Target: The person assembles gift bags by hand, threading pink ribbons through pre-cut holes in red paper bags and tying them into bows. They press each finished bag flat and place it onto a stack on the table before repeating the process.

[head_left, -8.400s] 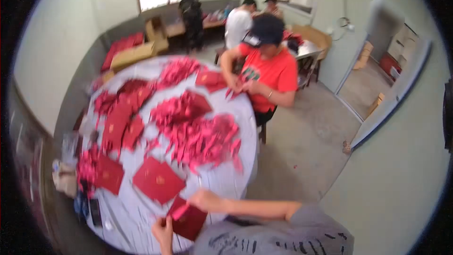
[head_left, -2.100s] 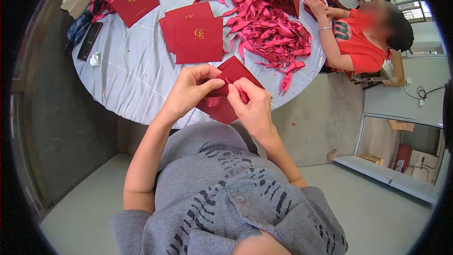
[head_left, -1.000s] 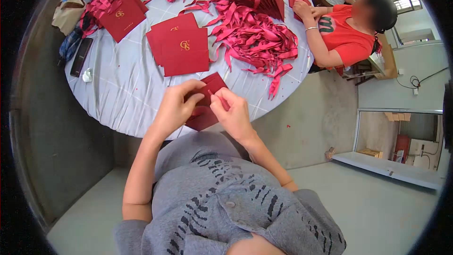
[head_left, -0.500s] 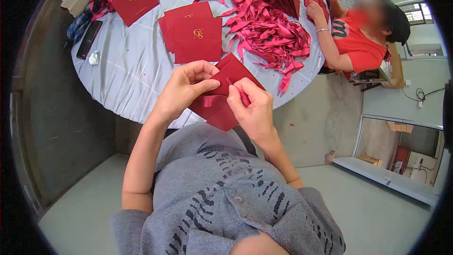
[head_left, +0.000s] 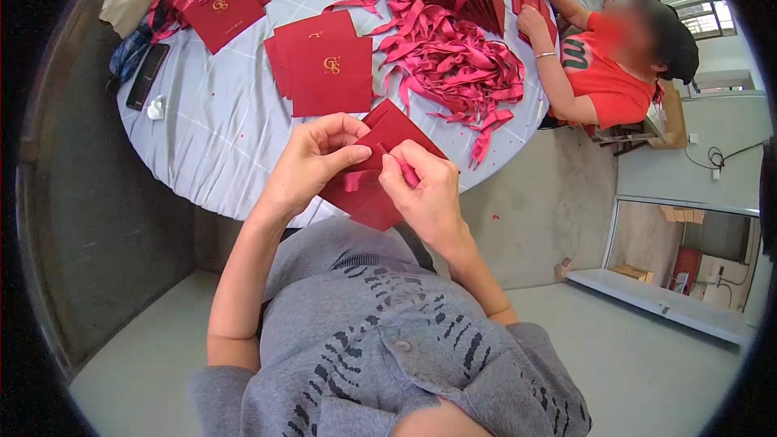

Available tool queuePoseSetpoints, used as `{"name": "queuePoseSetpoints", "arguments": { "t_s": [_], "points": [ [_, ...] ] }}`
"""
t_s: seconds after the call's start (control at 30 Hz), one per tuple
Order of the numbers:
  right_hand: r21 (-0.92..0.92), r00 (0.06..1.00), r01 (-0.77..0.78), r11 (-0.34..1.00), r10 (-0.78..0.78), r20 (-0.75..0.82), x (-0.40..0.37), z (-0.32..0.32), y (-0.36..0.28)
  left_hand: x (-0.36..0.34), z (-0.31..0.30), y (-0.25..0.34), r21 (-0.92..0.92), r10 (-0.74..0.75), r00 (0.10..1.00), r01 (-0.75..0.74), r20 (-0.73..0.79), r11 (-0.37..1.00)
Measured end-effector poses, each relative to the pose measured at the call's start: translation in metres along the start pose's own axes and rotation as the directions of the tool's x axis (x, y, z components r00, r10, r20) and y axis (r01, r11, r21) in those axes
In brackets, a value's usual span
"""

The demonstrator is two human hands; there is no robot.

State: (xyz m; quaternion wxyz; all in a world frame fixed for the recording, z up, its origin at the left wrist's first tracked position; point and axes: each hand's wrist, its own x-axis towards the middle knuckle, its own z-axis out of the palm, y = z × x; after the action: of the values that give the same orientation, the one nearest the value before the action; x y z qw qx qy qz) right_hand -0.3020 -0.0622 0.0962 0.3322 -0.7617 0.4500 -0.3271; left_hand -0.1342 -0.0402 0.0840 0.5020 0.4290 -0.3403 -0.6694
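Over the near edge of the table I hold a dark red paper envelope (head_left: pixel 376 202), tilted, with a folded part standing up at its far side. My left hand (head_left: pixel 320 158) is closed on its left side, thumb on the near face and fingers behind. My right hand (head_left: pixel 425 190) pinches a pink-red ribbon (head_left: pixel 409 171) against the envelope's face; the ribbon's tip pokes up above the fingers. Another bit of ribbon shows between the hands. Just beyond lies a small stack of red envelopes (head_left: pixel 332 73) with gold lettering.
On the round table with a white cloth (head_left: pixel 214 154) lie heaped pink-red ribbons (head_left: pixel 469 73), more red envelopes (head_left: pixel 222 12), a dark phone (head_left: pixel 147 77) and a crumpled white tissue (head_left: pixel 156 108). A beige bag (head_left: pixel 129 0) rests at the far left. A co-worker in red (head_left: pixel 607 65) handles red pieces at the right.
The view has shifted slightly. My hands keep their grips, and the right fingers have moved a little on the ribbon. The co-worker's farther hand has come up over the red pieces.
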Motion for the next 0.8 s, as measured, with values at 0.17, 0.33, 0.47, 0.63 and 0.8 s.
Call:
{"name": "queuePoseSetpoints", "arguments": {
  "t_s": [0.17, 0.33, 0.47, 0.63, 0.8],
  "points": [
    [0.085, 0.996, -0.084, 0.993, 0.081, 0.034, 0.001, 0.004, 0.006, -0.003, 0.006, -0.001, 0.173, 0.056, 0.996, -0.045, -0.063, 0.984],
    [0.247, 0.983, -0.168, 0.954, 0.143, 0.116, 0.007, 0.005, 0.022, -0.001, 0.01, -0.011, 0.618, 0.426, 0.904, -0.315, -0.037, 0.72],
    [0.212, 0.958, -0.217, 0.953, 0.166, 0.235, 0.02, -0.009, 0.018, -0.001, 0.019, -0.003, 0.704, 0.497, 0.868, -0.341, -0.019, 0.623],
    [-0.158, 0.988, 0.149, 0.976, -0.138, 0.073, 0.016, 0.0, 0.012, 0.002, 0.018, -0.006, 0.799, 0.587, 0.805, -0.407, 0.085, 0.442],
    [-0.067, 0.986, 0.104, 0.992, -0.093, 0.141, 0.016, -0.001, 0.018, 0.002, 0.015, -0.007, 0.801, 0.533, 0.843, -0.368, 0.073, 0.472]
  ]
}}
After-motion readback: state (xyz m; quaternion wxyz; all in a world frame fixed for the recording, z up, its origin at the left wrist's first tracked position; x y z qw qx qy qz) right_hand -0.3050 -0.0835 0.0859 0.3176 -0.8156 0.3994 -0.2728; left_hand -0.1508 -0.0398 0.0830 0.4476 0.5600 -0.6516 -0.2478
